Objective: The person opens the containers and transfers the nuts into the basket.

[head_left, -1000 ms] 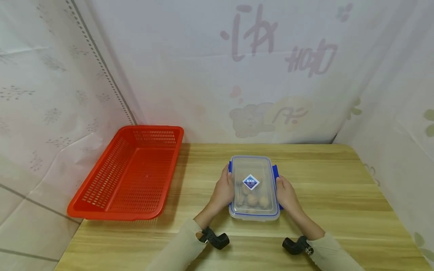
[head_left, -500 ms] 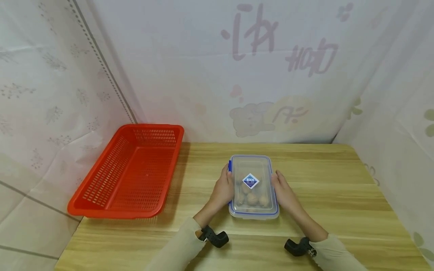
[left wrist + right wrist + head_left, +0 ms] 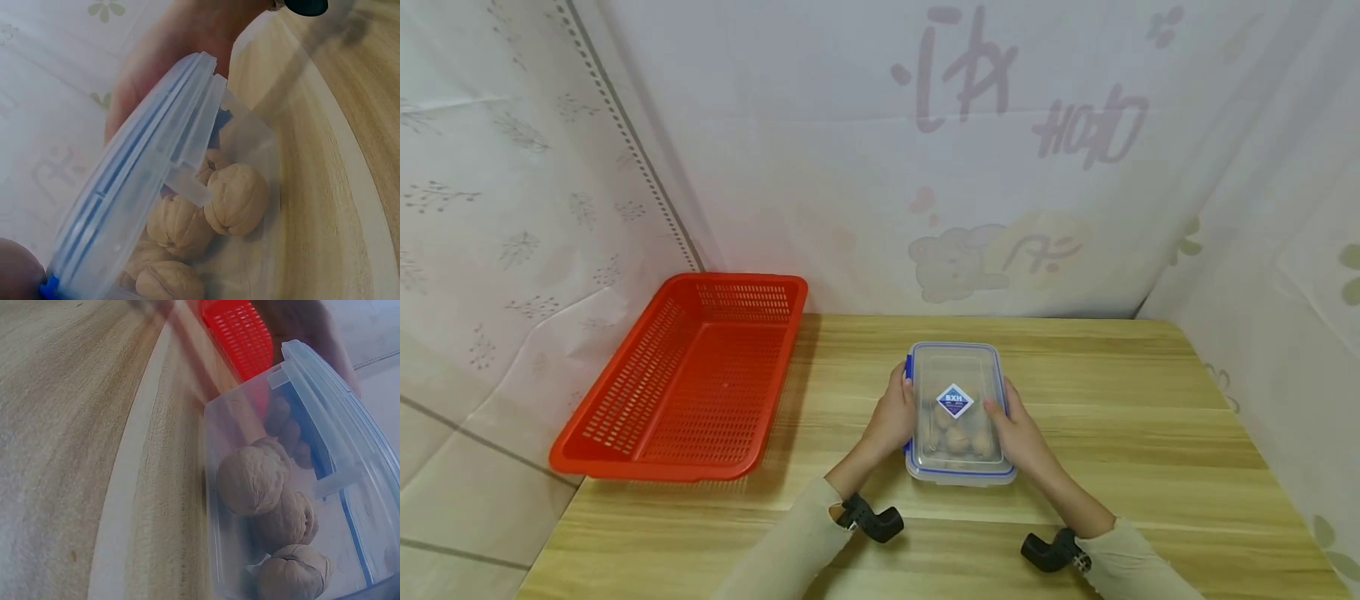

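A clear lidded food container [image 3: 958, 458] with a blue seal and a diamond-shaped label [image 3: 955, 401] sits on the table. Several walnuts [image 3: 236, 199] show through its wall, bunched toward the near end. My left hand [image 3: 891, 419] grips the container's left side beside a blue latch [image 3: 909, 367]; through the plastic, the right wrist view shows its fingertips [image 3: 290, 434] below the lid. On the opposite side, my right hand [image 3: 1021, 432] holds the edge, thumb on the lid and fingers along the side. The right-hand latch is hidden in the head view.
A red perforated plastic basket [image 3: 715, 400] stands at the left of the wooden table [image 3: 1135, 433]. Printed cloth [image 3: 850, 167] hangs behind the table and at both sides. Each wrist wears a black camera mount [image 3: 876, 521].
The right blue latch stuck out from the side one second ago and is now out of sight under the right hand. My right thumb has moved onto the lid. The left hand stays nearly still.
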Demonstrator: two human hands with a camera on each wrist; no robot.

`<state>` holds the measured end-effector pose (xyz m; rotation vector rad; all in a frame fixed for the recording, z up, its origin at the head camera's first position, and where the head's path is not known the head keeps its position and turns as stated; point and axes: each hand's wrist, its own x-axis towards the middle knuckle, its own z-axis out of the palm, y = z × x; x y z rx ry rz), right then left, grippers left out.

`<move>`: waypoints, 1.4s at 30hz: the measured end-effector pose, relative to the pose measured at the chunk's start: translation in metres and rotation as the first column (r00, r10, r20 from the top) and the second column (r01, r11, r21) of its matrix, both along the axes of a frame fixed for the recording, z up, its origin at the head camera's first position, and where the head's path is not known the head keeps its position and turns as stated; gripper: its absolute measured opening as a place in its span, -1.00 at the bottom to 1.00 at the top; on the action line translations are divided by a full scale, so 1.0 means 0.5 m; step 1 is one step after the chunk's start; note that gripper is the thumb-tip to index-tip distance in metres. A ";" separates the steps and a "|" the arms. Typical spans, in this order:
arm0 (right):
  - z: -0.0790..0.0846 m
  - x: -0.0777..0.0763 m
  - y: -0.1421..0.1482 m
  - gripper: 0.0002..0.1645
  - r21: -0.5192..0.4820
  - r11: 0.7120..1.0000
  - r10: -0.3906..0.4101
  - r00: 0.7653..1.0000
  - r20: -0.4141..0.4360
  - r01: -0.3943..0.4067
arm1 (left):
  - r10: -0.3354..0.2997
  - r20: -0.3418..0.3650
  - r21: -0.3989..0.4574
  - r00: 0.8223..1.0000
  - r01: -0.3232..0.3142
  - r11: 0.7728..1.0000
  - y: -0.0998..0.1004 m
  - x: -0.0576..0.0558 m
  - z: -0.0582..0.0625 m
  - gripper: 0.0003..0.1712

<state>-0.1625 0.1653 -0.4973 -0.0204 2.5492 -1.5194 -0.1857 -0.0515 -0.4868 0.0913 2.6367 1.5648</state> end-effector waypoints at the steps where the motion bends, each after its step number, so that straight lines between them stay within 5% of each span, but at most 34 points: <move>1: -0.001 0.000 0.000 -0.16 0.004 1.000 -0.003 1.000 0.005 0.003 | 0.000 0.000 -0.001 1.000 0.000 1.000 0.000 0.000 0.000 -0.43; 10: 0.000 0.002 -0.006 -0.16 -0.013 0.999 -0.030 0.999 0.012 0.030 | -0.006 -0.028 -0.045 1.000 0.005 0.999 0.002 0.005 0.010 -0.45; 16: -0.001 0.003 -0.009 -0.18 -0.011 0.999 -0.040 0.999 -0.001 0.040 | 0.027 -0.014 -0.064 1.000 -0.028 0.998 -0.007 0.007 -0.005 -0.47; 23: 0.001 0.005 -0.012 -0.20 -0.029 0.999 -0.041 0.999 0.001 0.041 | 0.018 0.005 0.042 1.000 -0.018 0.999 -0.026 0.000 -0.030 -0.49; 30: -0.002 0.005 -0.015 -0.22 -0.051 0.997 -0.055 0.998 -0.018 0.055 | -0.043 0.013 0.059 0.999 0.042 0.997 -0.038 -0.007 -0.053 -0.53; 42: 0.004 0.002 -0.006 -0.18 -0.054 0.998 -0.025 1.000 0.003 0.025 | -0.065 0.072 0.104 0.995 0.058 0.993 -0.053 -0.008 -0.043 -0.53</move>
